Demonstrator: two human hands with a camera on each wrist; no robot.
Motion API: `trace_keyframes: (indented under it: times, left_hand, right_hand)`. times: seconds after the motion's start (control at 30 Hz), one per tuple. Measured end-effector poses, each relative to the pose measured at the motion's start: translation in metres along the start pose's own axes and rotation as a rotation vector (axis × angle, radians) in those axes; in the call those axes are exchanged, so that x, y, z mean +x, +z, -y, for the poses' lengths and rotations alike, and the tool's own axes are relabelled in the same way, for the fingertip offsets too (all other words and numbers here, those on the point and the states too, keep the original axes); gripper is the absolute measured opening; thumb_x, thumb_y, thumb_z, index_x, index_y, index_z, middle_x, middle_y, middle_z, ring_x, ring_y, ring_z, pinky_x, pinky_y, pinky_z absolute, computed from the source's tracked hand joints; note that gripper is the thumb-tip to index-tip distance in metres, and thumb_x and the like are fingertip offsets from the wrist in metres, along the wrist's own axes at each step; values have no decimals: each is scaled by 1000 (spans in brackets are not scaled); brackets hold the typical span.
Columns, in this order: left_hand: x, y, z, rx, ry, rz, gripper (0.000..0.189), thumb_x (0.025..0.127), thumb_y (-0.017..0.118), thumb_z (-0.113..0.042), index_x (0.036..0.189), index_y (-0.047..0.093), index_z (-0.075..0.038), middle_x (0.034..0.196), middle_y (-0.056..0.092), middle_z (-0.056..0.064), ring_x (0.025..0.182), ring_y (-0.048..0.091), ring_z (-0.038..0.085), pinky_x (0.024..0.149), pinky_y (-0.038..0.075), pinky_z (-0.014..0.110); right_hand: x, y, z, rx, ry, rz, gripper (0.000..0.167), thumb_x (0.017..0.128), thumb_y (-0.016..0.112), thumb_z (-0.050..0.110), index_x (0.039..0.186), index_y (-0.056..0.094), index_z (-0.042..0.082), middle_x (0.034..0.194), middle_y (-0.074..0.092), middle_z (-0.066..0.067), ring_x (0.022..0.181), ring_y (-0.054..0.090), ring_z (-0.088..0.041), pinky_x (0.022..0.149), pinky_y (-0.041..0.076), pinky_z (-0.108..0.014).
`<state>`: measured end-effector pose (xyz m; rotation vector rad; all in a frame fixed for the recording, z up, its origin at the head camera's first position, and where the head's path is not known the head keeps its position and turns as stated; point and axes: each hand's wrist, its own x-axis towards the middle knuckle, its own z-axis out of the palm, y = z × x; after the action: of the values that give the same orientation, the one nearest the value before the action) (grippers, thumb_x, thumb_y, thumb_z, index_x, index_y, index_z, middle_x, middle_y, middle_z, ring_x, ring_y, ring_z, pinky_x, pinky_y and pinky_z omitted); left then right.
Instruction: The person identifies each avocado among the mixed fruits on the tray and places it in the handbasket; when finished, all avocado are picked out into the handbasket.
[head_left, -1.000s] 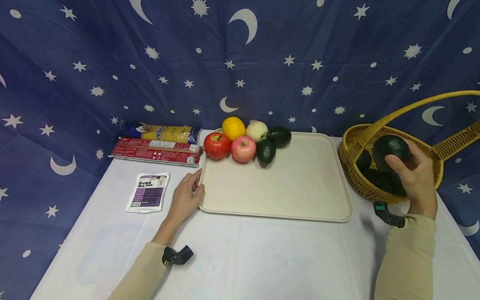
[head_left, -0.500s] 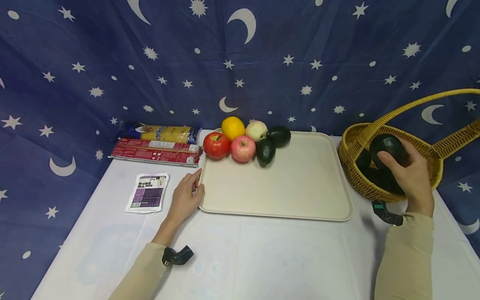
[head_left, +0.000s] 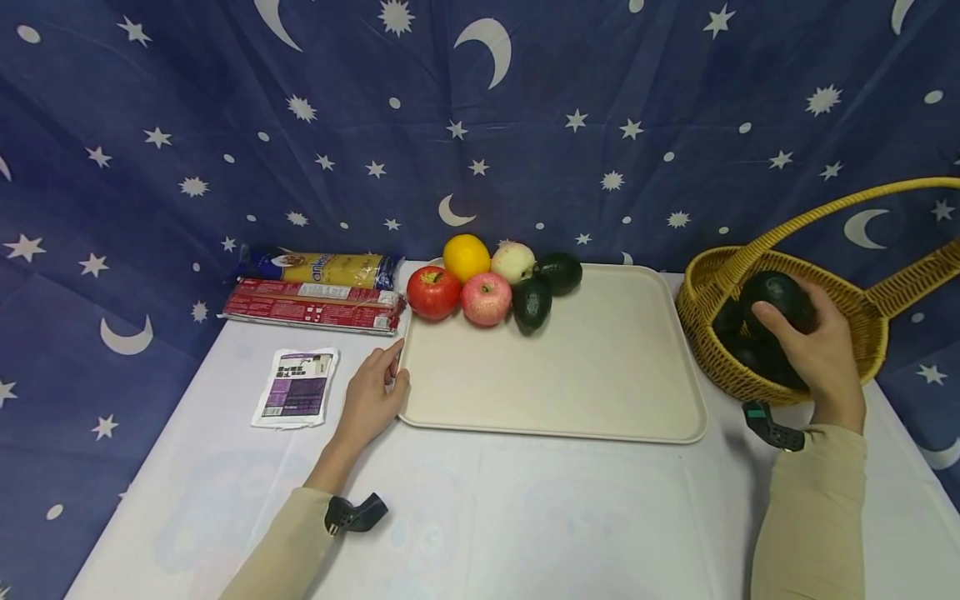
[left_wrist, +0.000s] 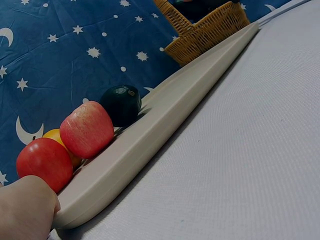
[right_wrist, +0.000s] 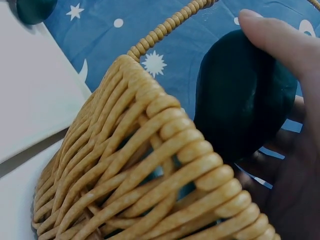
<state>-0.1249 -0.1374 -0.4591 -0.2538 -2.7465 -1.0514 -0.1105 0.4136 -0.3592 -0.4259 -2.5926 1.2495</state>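
Note:
A dark green avocado (head_left: pixel 777 302) is in my right hand (head_left: pixel 823 348), thumb on the near side and fingers round the far side. It is held within the mouth of the wicker basket (head_left: pixel 705 358), over other dark green fruit (head_left: pixel 757 354). The right wrist view shows the avocado (right_wrist: pixel 245 95) just past the woven rim. My left hand (head_left: pixel 372 390) rests by the left edge of the beige tray (head_left: pixel 555 375), fingers loosely bent and touching its rim. On the tray sit a red apple (head_left: pixel 433 292), a pink apple (head_left: pixel 487 299) and two avocados (head_left: pixel 532 303).
An orange (head_left: pixel 467 257) and a pale round fruit (head_left: pixel 513 262) sit at the tray's back. Left of it lie a yellow pasta packet (head_left: pixel 330 268), a red packet (head_left: pixel 315 306) and a white-and-purple pouch (head_left: pixel 296 387). The basket's tall handle (head_left: pixel 840 208) arches overhead.
My right hand has shifted slightly left with the avocado, staying over the basket. My left hand and the fruit on the tray have kept their places.

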Motion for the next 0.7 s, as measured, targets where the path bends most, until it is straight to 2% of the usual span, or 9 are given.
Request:
trace_keyframes:
  times: [0.1,0.23,0.33,0.43,0.7]
  left_hand:
    - [0,0,0,1,-2,2,48,88,56,-13,135,51,-4,79,47,3,71,41,14,61,32,27]
    - [0,1,0,5,-1,2,49,88,56,-12,135,50,-4,79,47,3,70,41,14,61,32,27]
    - [0,1,1,4,3,0,49,88,56,-12,135,50,-4,79,47,3,70,41,14,61,32,26]
    - [0,1,1,3,6,-3,49,88,56,-13,135,50,-4,79,47,2,70,41,13,60,32,26]
    - [0,2,2,6,11,-11,48,87,56,-12,135,51,-4,78,46,2,69,40,13,60,32,26]
  right_hand:
    - [1,0,-1,-8,17,4,62,88,61,40,144,33,40,142,38,-2,120,39,-13,108,32,-49]
    - [5,2,-5,-29,50,19,68,87,59,45,146,25,42,151,28,-10,130,30,-31,107,25,-61]
    - [7,4,-7,-30,77,29,73,86,59,48,147,19,41,152,22,-16,130,26,-39,105,24,-64]
    - [8,6,-8,-26,86,34,76,86,60,48,147,16,40,152,20,-18,131,25,-40,106,24,-64]
    - [11,5,-9,-100,41,101,83,84,63,49,149,14,36,152,19,-24,133,23,-50,103,19,-69]
